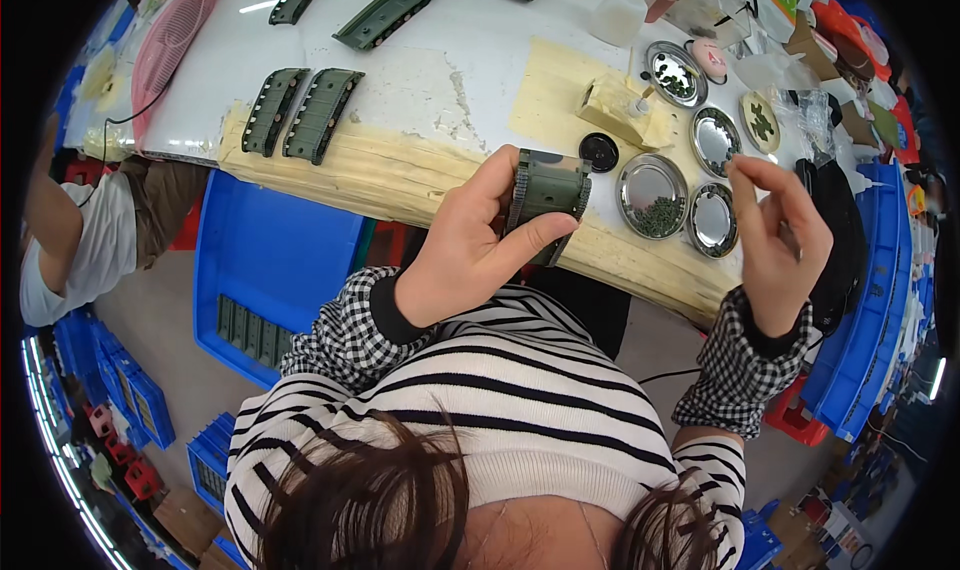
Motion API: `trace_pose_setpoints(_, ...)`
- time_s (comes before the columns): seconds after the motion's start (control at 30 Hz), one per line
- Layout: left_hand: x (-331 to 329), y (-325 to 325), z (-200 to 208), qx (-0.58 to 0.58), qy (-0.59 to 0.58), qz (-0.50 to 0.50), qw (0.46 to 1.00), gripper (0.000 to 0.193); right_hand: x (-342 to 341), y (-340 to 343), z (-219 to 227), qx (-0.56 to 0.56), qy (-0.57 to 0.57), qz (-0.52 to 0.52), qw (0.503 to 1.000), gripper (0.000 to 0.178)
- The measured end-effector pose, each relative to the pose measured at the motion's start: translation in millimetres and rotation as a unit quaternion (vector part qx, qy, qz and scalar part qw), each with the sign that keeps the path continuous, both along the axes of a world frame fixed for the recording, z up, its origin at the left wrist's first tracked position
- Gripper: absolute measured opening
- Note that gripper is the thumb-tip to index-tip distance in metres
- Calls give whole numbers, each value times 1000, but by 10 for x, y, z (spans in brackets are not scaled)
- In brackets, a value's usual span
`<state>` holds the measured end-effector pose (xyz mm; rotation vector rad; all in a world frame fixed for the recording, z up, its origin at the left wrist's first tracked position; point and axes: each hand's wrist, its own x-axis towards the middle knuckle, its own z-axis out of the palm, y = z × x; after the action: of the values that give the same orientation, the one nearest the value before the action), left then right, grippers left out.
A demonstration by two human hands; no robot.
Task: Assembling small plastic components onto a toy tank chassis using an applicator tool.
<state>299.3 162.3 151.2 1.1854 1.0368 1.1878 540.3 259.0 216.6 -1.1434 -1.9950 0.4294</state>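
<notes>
My left hand (455, 250) is closed around a dark green plastic model part (552, 188), shaped like a tracked vehicle hull, held above the table's front edge. The thumb presses on its near side. To the right, my right hand (780, 245) is raised beside the steel dishes with thumb and index finger brought together; anything between the tips is too small to make out. Nearest it lies a round steel dish (713, 202) of small green pieces. Another steel dish (650, 177), also with tiny green pieces, sits between the two hands.
A yellow block (620, 110) with a small bottle and a black round cap (599, 152) stand beyond the held part. Similar green parts (322, 115) lie at the table's left. A blue bin (280, 240) is below; another person's arm (55, 200) shows at far left.
</notes>
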Motion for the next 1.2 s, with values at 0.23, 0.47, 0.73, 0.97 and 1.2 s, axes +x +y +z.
trace_pose_setpoints(0.23,77,-5,26,-16,-26,4,1000,40,-468,-315,-139,6,36,103,994,22)
trace_pose_setpoints(0.47,55,-55,-12,18,77,39,996,38,-559,-327,-283,-97,110,102,984,14)
trace_pose_setpoints(0.73,95,-58,45,99,214,102,966,32,-642,-318,-185,32,4,137,990,19)
trace_pose_setpoints(0.97,122,-42,42,133,239,118,955,31,-631,-311,-294,128,-56,137,981,24)
trace_pose_setpoints(1.2,163,-20,15,156,208,144,955,32,-625,-357,-387,105,-23,138,985,27)
